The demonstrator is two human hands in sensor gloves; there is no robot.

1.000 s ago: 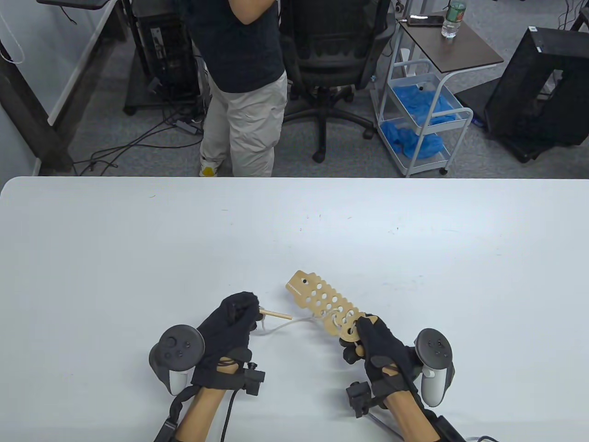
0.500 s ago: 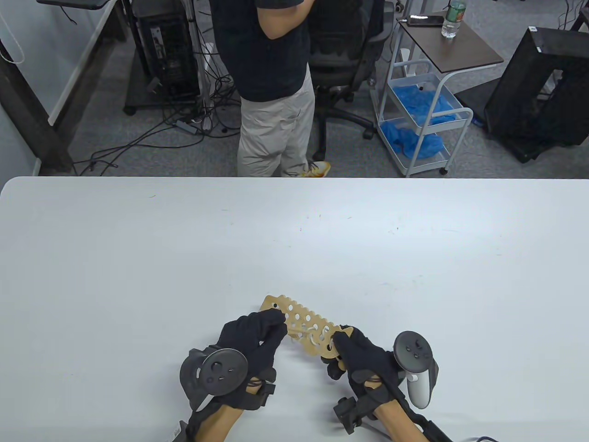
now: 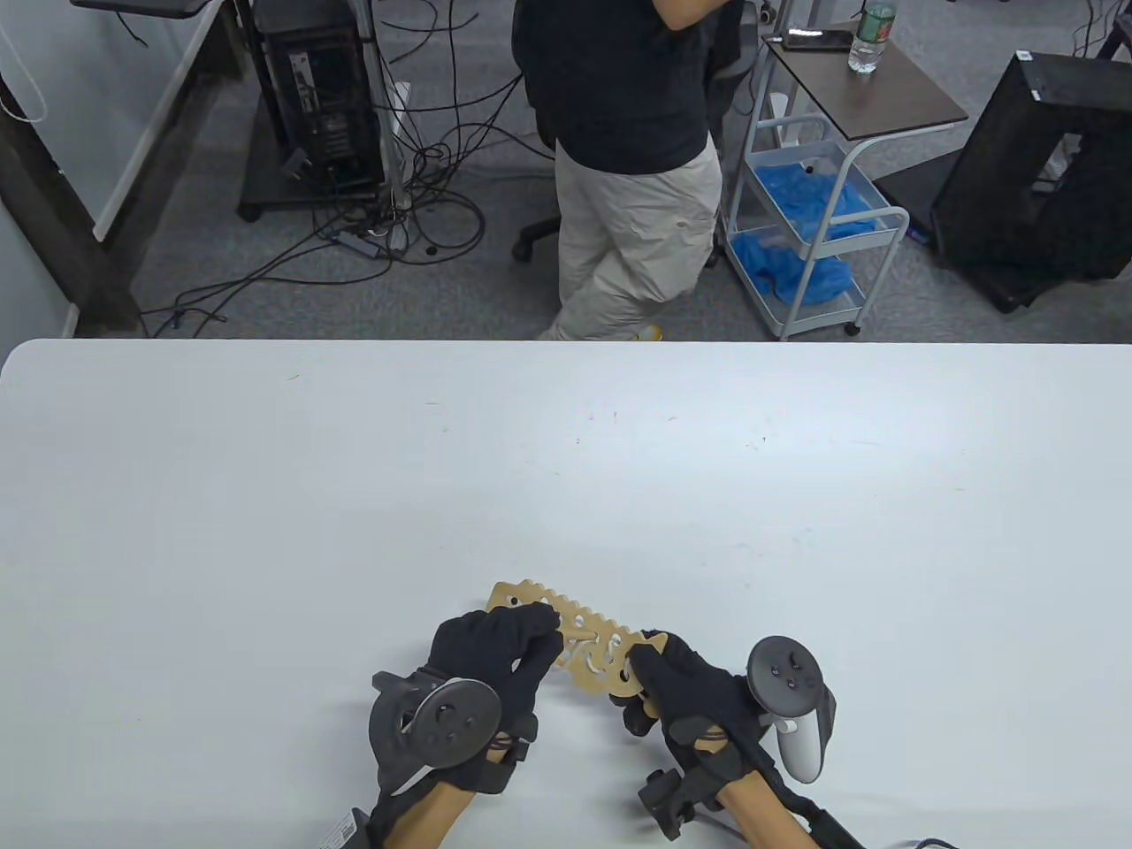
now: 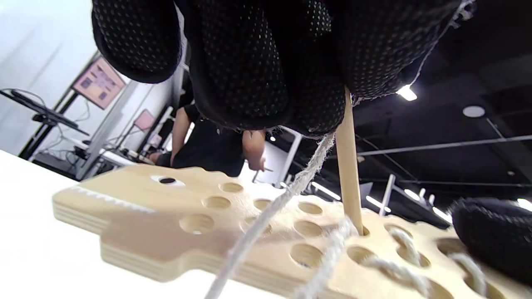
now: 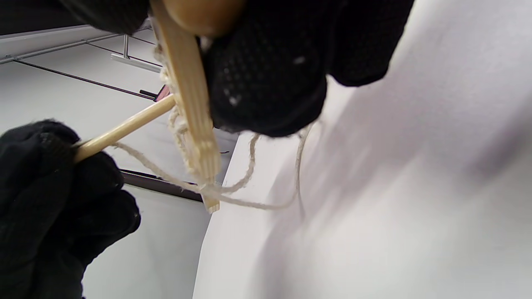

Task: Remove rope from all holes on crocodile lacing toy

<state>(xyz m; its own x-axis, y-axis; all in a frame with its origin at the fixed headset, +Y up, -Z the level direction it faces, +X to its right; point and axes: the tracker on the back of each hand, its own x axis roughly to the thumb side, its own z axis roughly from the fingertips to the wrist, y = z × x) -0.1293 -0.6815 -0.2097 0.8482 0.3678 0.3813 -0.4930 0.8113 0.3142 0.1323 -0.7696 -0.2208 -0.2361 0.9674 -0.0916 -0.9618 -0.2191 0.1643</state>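
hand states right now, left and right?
Left hand: pinching the wooden needle, its tip in a hole of the crocodile board.
Right hand: gripping the board's tail end.

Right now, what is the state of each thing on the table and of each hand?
Crocodile board: lifted off the table, tail end gripped.
Rope: laced through several holes near the tail.
Wooden needle: tip in a hole, pinched at its top.
Left hand: pinches the needle.
Right hand: grips the board's tail.
Table: white, under both hands.
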